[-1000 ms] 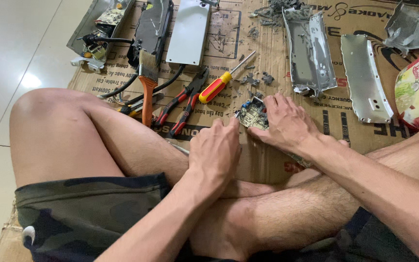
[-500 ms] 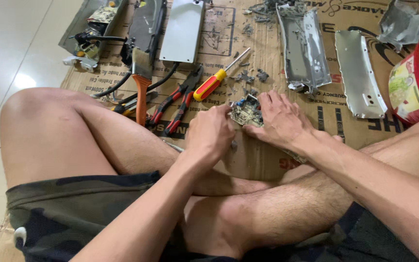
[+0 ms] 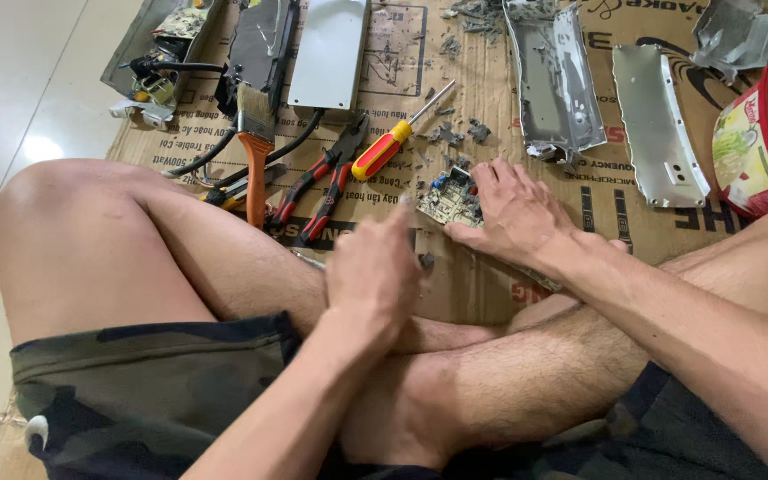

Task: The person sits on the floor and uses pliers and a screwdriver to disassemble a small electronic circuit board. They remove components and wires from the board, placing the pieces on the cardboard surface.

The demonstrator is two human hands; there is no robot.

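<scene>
Gripping nothing that shows: left hand point(image 3: 371, 271) is hanging blurred above the crossed legs, fingers loosely curled, so I cannot tell for sure if something small is pinched in it. Right hand point(image 3: 513, 213) is lying flat and spread on the cardboard sheet point(image 3: 468, 293), fingertips pressing the edge of the small circuit board point(image 3: 451, 197), not clasping it.

Progress, judging by the layout: stripping looks well along. Cardboard sheet is carrying the opened pieces: two bent metal casings point(image 3: 557, 80) and point(image 3: 660, 124) are lying emptied at upper right, a flat grey cover point(image 3: 331, 49) and a dark unit with cables point(image 3: 260, 53) at upper left, a red basket point(image 3: 762, 142) holding scraps at the far right. Grey crumbs and screws are lying scattered around the board. Tools are lying idle: a brush with an orange handle point(image 3: 257, 169), red-handled pliers point(image 3: 317, 191), a red and yellow screwdriver point(image 3: 393, 142). Left to do, seemingly: the circuit board itself, sitting just beside the right hand near the screwdriver tip end.

Versus half a second ago: left hand has been pulling back from the board toward the body and is now apart from it; right hand is staying on the board. Camera view is sitting slightly lower.
</scene>
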